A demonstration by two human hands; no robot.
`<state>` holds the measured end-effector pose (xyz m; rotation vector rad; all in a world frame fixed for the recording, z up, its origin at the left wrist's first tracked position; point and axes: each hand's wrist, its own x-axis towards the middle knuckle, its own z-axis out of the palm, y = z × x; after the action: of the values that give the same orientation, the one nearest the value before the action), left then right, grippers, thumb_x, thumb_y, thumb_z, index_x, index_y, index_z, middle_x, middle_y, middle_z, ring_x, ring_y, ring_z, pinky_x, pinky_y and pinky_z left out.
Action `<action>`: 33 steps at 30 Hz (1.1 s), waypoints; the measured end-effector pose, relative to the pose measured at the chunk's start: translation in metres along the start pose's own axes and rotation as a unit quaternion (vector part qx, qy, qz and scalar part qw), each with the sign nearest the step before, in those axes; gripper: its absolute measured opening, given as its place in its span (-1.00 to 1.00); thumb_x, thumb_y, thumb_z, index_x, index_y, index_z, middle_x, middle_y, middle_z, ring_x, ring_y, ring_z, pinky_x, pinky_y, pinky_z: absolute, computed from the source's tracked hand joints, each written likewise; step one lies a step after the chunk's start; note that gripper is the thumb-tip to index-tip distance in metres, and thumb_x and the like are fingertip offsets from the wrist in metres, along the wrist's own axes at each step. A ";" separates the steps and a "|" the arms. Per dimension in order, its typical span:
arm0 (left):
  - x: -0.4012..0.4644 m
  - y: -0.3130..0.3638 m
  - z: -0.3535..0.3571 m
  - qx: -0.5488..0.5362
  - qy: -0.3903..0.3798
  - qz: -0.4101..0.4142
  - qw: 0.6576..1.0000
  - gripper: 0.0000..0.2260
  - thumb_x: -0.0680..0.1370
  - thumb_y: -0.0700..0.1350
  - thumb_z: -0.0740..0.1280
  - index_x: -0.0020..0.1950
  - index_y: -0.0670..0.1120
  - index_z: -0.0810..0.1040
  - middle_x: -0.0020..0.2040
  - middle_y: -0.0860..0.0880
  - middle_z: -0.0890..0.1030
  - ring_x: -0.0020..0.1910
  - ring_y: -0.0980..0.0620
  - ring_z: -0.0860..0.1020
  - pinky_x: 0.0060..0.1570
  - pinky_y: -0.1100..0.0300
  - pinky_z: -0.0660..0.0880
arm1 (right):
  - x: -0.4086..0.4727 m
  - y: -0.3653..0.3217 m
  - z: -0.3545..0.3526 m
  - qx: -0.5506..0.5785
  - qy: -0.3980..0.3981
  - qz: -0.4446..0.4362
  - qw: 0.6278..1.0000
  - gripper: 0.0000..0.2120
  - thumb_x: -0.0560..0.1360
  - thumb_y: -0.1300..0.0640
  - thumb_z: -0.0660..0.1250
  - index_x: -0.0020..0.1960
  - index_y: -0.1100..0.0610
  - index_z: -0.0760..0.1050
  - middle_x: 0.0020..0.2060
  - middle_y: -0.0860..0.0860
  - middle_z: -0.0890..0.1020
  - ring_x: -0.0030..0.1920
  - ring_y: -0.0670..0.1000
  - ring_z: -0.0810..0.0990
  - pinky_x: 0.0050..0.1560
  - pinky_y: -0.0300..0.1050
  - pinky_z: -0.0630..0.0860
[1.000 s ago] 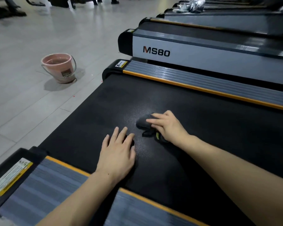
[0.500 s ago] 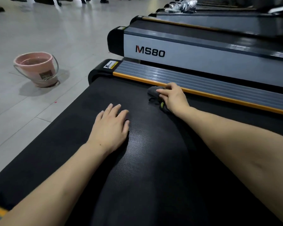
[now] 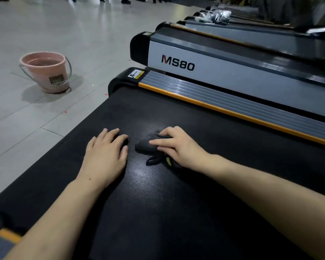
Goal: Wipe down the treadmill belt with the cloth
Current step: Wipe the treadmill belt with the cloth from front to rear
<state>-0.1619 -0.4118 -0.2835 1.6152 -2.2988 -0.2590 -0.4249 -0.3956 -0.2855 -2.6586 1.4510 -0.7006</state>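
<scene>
Right hand: your right hand [image 3: 178, 147] presses the cloth [image 3: 145, 144] mid-belt, fingers curled over it for scrubbing.
Left hand: your left hand [image 3: 105, 154] lies flat on the treadmill belt [image 3: 158, 203], fingers straight, bracing you.

The treadmill belt [image 3: 176, 203] is the landmark. On it, near its middle, lies the cloth [image 3: 146, 144], with the right hand [image 3: 178, 147] resting on top of it. The left hand [image 3: 105, 154] lies flat on the belt just left of the cloth, apart from it. Along the belt's far edge runs the side rail [image 3: 233, 102]; beyond that rail stands a second treadmill [image 3: 233, 59], with more behind it. Off the belt's left end, on the floor [image 3: 45, 119], stands a bucket [image 3: 46, 72].
</scene>
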 end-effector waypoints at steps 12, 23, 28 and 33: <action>-0.004 0.003 -0.004 0.013 -0.014 0.003 1.000 -0.64 0.65 0.12 0.08 0.43 0.20 0.43 0.53 0.12 0.35 0.59 0.00 0.14 0.54 -0.11 0.05 | 0.036 0.016 0.002 -0.054 0.067 0.157 0.984 -0.77 0.55 0.08 0.37 0.18 -0.09 0.65 0.07 0.05 0.57 0.01 0.10 0.49 0.14 -0.15 0.39; -0.006 -0.006 -0.005 0.021 0.021 -0.032 0.999 -0.66 0.64 0.12 0.11 0.37 0.19 0.51 0.45 0.13 0.43 0.52 -0.01 0.26 0.47 -0.06 0.17 | 0.093 0.084 0.004 -0.073 0.085 0.313 0.943 -0.77 0.61 0.04 0.27 0.22 -0.10 0.61 0.03 -0.01 0.47 0.11 0.08 0.45 0.15 -0.18 0.36; -0.004 -0.006 -0.003 0.026 0.022 -0.032 0.999 -0.66 0.64 0.13 0.12 0.36 0.19 0.51 0.45 0.15 0.42 0.49 0.01 0.27 0.43 -0.04 0.17 | 0.075 0.026 0.014 -0.043 0.060 0.175 0.982 -0.77 0.58 0.08 0.34 0.20 -0.10 0.63 0.02 -0.02 0.52 0.02 0.04 0.44 0.09 -0.23 0.33; -0.004 -0.007 -0.003 0.025 0.023 -0.028 0.999 -0.67 0.63 0.13 0.13 0.33 0.19 0.53 0.43 0.17 0.44 0.47 0.05 0.29 0.41 -0.02 0.20 | 0.082 0.035 0.019 -0.037 0.021 0.066 0.997 -0.76 0.54 0.10 0.39 0.19 -0.06 0.65 -0.06 0.04 0.53 -0.05 0.04 0.48 0.04 -0.26 0.32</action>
<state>-0.1539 -0.4106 -0.2832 1.6938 -2.2436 -0.1771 -0.4067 -0.4843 -0.2811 -2.5845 1.6765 -0.7085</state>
